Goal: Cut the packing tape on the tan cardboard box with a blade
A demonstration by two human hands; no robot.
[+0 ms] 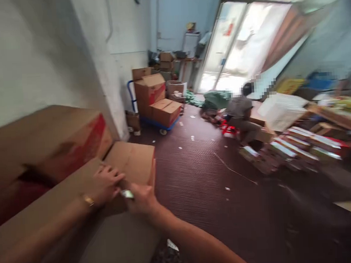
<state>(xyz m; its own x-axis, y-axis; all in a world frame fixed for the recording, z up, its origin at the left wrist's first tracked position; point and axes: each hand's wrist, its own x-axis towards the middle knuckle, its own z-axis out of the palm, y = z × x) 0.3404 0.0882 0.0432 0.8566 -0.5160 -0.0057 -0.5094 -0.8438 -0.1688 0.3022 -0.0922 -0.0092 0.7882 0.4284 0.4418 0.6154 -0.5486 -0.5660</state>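
An open cardboard box (122,244) is directly in front of me, its long flap (58,200) standing up on the left. My left hand (109,181), with a gold-coloured band at the wrist, has its fingers bent over the end of that flap. Close beside it, my right hand (142,198) is closed at the box's far edge. A small shiny object (127,194) shows at the right hand's fingers; blur hides its kind. Just beyond both hands stands another cardboard box (132,157).
Large red-taped cartons (52,130) line the left wall. Ahead, a blue trolley (166,127) carries more cartons. A person (240,108) sits on a red stool (228,128) to the right, near blurred stacks (294,145). Paper scraps and a string (233,169) lie on the dark floor.
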